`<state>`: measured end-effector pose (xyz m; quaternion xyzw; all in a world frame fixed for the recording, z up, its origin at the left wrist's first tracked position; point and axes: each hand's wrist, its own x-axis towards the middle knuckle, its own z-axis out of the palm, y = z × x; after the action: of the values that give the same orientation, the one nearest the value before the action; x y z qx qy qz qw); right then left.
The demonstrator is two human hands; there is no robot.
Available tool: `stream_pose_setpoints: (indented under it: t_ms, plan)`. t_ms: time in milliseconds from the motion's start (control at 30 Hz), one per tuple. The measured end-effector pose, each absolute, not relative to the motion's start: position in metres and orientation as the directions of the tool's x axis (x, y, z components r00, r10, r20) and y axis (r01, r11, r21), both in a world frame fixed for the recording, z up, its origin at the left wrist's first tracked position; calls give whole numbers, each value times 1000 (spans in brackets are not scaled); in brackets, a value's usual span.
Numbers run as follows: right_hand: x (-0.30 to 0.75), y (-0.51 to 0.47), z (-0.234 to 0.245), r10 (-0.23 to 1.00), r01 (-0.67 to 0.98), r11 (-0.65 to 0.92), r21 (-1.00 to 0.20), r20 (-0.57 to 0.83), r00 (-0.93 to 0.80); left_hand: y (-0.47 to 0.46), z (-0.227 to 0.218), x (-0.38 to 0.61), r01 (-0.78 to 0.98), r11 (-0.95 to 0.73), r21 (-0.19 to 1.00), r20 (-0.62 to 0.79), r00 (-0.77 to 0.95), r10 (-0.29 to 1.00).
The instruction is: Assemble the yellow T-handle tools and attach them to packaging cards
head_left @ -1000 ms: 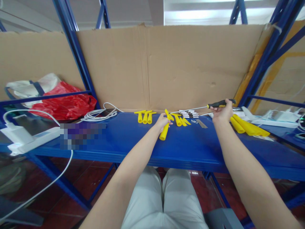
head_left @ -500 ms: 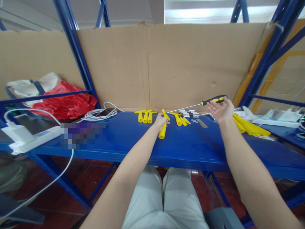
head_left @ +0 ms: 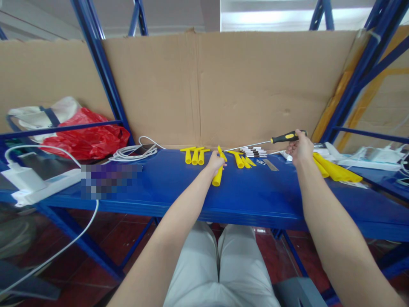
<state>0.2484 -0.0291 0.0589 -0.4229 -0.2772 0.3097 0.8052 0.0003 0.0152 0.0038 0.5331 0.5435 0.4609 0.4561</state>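
My left hand (head_left: pixel 215 162) is closed around a yellow T-shaped plastic piece (head_left: pixel 217 177), whose hollow round end faces me. A long-shaft screwdriver (head_left: pixel 284 137) with a black and yellow handle reaches across from the right, its tip at the head of that piece. Whether the tip sits on a screw is too small to see. The fingers of my right hand (head_left: pixel 300 147) pinch the butt end of the handle. Beyond my left hand stand several similar yellow T-shaped pieces (head_left: pixel 194 157). Another yellow T-shaped piece (head_left: pixel 238 160) lies under the shaft, beside small yellow parts (head_left: pixel 248 162).
White-and-dark sticks (head_left: pixel 254 152), tiny metal bits (head_left: pixel 261 162) and a flat metal strip (head_left: pixel 271 165) lie on the blue shelf (head_left: pixel 179 192). Larger yellow cones (head_left: pixel 338 168) are at right. A power strip (head_left: pixel 54 185) and coiled white cable (head_left: pixel 134 152) sit left; cardboard (head_left: pixel 249 85) walls the back.
My right hand has gone from loosely opened fingers under the screwdriver handle to a closed pinch at its end. My left hand and the yellow piece stay nearly still.
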Motion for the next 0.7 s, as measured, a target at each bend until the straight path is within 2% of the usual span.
stream_pose_setpoints:
  t_ms: [67, 267, 400, 567, 700]
  plan:
    - [244, -33, 60, 692, -210, 435, -875, 176, 700, 16, 3, 0, 177, -7, 984, 9, -14, 1000]
    - [241, -37, 60, 676, -171, 386, -907, 152, 722, 17, 4, -1, 192, -26, 981, 29, -12, 1000]
    - [249, -33, 58, 734, -256, 363, -896, 106, 671, 17, 4, -2, 191, -22, 981, 28, -31, 999]
    - [263, -28, 55, 859, -421, 209, -882, -40, 511, 16, 5, -3, 200, -11, 980, 24, -60, 998]
    - [262, -33, 57, 881, -467, 207, -860, -44, 471, 14, 6, -4, 202, -16, 979, 30, -63, 998]
